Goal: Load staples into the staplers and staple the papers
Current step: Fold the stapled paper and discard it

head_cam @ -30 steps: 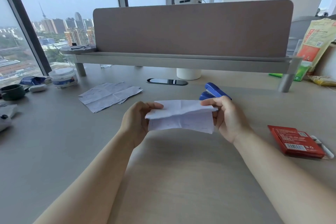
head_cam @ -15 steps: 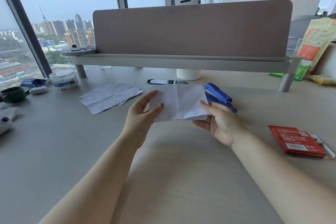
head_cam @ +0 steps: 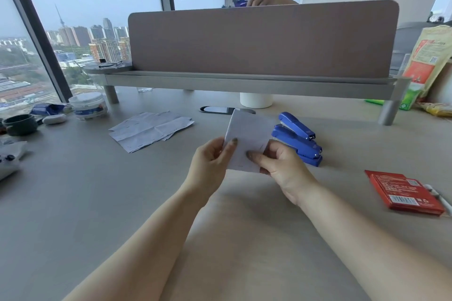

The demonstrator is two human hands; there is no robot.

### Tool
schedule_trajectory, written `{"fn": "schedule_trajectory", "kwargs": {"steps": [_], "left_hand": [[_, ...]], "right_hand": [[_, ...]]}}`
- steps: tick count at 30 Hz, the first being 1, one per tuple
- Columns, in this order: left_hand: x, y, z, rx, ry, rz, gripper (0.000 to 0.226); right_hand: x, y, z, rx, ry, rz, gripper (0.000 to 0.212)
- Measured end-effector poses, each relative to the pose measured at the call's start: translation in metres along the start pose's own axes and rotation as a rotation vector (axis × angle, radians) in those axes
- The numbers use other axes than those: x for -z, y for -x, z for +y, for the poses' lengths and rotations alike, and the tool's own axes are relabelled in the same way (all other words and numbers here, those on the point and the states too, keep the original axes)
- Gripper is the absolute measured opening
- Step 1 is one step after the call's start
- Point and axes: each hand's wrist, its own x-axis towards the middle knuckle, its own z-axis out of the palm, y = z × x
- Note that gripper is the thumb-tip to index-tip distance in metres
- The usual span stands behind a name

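Pinched upright by both hands' fingers, left (head_cam: 210, 164) and right (head_cam: 281, 168): paper (head_cam: 247, 140), lifted for checking, staplers (head_cam: 299, 142) just beside.

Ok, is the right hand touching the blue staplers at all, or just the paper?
Cannot tell. In the head view the right hand pinches the folded paper, and its knuckles overlap the blue staplers behind, so no gap or contact shows.

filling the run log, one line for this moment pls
left hand: holds folded paper | right hand: same paper | blue staplers: on desk, untouched | stapled sheets: left
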Motion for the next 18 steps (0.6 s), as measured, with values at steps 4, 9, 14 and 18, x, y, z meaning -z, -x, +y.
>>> {"fn": "schedule_trajectory", "kwargs": {"steps": [4,9,14,18], "left_hand": [[0.006,-0.001,0.007,0.036,0.098,0.051,0.018],[0.034,0.011,0.022,0.049,-0.07,0.146,0.025],[0.129,0.051,0.03,0.178,-0.241,0.126,0.018],[0.227,0.111,0.037,0.242,-0.389,0.401,0.017]], "right_hand": [[0.0,-0.002,-0.002,-0.022,-0.048,0.025,0.036],[-0.028,0.005,-0.019,0.046,-0.007,-0.026,0.011],[-0.107,0.008,-0.022,0.016,0.109,-0.162,0.017],[-0.216,0.031,-0.027,0.019,0.067,-0.44,0.013]]}}
